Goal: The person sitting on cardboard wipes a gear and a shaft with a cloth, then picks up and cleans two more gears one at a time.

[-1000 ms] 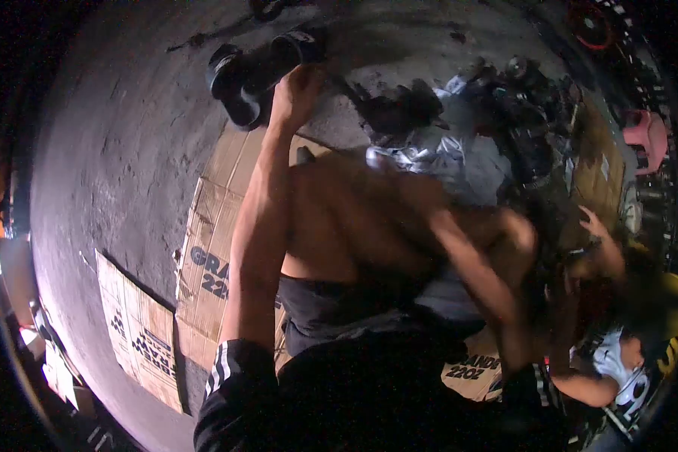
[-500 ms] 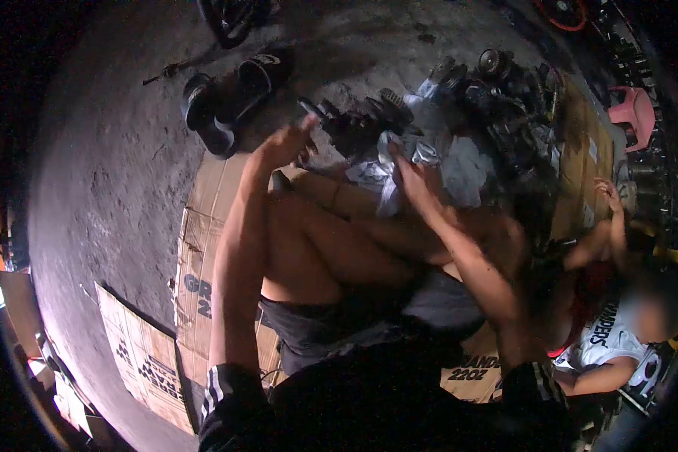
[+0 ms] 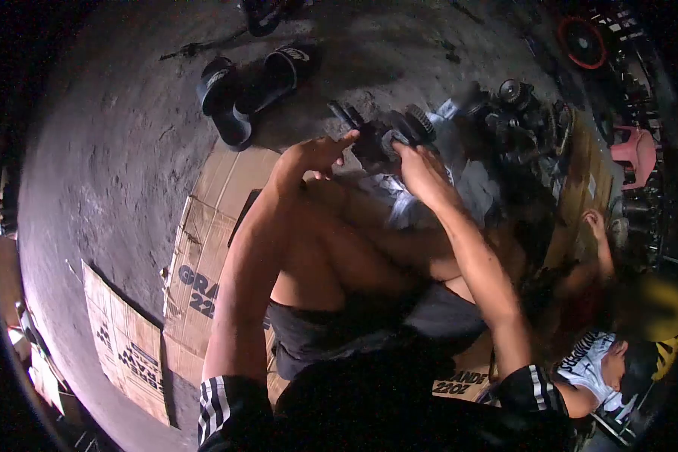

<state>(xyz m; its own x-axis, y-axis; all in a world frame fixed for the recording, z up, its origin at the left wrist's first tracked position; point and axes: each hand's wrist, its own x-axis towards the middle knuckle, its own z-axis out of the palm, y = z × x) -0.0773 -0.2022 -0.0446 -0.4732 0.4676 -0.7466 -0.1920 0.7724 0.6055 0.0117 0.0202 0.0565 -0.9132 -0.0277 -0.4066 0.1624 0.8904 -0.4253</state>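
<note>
A dark metal machine part [image 3: 373,147] lies in front of my crossed legs, with a ridged, gear-like wheel [image 3: 420,123] at its far right and two short rods at its left. My left hand [image 3: 316,157] is at the part's left side, thumb against it and the other fingers curled below; its grip is partly hidden. Pinched in my right hand [image 3: 423,172] is a greyish rag [image 3: 393,140], pressed onto the top of the part. More pale cloth [image 3: 401,205] lies under and beside it.
Several dark metal parts [image 3: 516,124] are heaped at the right on cardboard. Black slides [image 3: 237,98] lie ahead on the concrete floor. Flattened cardboard [image 3: 192,279] is beneath me. A pink stool [image 3: 634,157] stands far right; another person [image 3: 591,361] sits nearby, one hand raised.
My right hand has brought the rag down onto the metal part. My left hand has shifted right, closer against the part. The view has tilted slightly, and the other person's head has turned.
</note>
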